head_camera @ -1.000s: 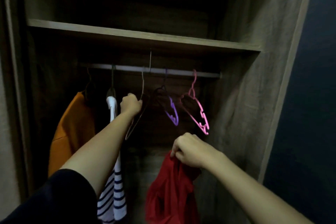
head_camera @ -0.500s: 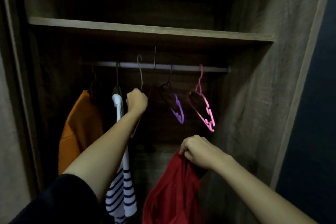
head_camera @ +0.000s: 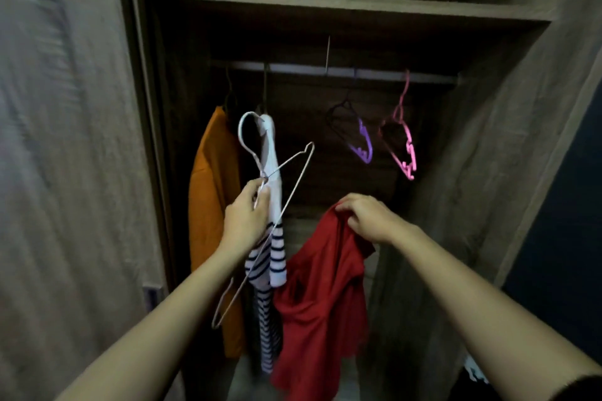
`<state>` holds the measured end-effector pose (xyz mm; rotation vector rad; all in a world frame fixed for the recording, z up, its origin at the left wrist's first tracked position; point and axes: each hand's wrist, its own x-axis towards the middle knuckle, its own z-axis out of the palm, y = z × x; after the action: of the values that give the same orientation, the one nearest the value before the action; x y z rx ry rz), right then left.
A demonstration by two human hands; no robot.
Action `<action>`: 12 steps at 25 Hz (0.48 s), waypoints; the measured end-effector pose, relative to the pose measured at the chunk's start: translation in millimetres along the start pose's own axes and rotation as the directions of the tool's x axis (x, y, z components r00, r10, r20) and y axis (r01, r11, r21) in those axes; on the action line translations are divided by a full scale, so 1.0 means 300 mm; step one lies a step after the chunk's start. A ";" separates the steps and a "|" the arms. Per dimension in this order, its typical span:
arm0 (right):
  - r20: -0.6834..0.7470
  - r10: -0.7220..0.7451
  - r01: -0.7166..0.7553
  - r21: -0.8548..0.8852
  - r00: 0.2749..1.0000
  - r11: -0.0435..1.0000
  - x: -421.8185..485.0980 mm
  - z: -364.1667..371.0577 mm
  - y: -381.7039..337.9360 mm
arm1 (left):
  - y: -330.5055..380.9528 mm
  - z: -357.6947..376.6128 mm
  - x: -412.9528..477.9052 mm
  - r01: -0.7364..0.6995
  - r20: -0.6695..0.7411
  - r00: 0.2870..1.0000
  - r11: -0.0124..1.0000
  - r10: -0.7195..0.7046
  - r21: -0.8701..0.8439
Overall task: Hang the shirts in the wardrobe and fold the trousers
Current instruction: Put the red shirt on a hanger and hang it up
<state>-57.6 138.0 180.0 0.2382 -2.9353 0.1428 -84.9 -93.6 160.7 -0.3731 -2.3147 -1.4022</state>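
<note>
A pale wire hanger [head_camera: 282,202] is gripped at its neck by the left hand [head_camera: 246,221] below the rail [head_camera: 342,72], hook upward, long axis tilted steeply; the red shirt [head_camera: 321,299] is clutched by the right hand [head_camera: 368,220], hanging lengthwise downward.

Matt wood-grain wardrobe [head_camera: 508,140], thin wire hanger [head_camera: 286,192], soft red cloth shirt [head_camera: 322,296].

Three shirts: orange [head_camera: 208,205], striped [head_camera: 272,238], red [head_camera: 319,303]. Three bare hangers: white [head_camera: 283,202], purple [head_camera: 361,140], pink [head_camera: 405,146]. One rail [head_camera: 374,73], one shelf [head_camera: 325,5]. My two hands [head_camera: 244,221] [head_camera: 368,218].
</note>
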 end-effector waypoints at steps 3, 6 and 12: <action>0.034 0.021 -0.021 -0.002 0.999 1.000 -0.018 0.023 -0.037 | -0.098 -0.119 -0.111 -0.003 0.060 0.998 1.000 0.004 -0.020; 0.063 0.046 -0.047 0.003 0.997 0.999 -0.030 0.035 -0.078 | -0.146 -0.234 -0.209 -0.067 0.084 0.995 0.996 0.062 0.058; 0.064 0.095 -0.094 -0.012 0.993 0.995 -0.054 0.040 -0.142 | -0.176 -0.348 -0.266 -0.103 0.176 0.982 0.982 0.074 0.156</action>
<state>-37.0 97.2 168.5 0.1039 -3.0118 0.1386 -16.0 -211.9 125.0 -0.5576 -2.4956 -1.1672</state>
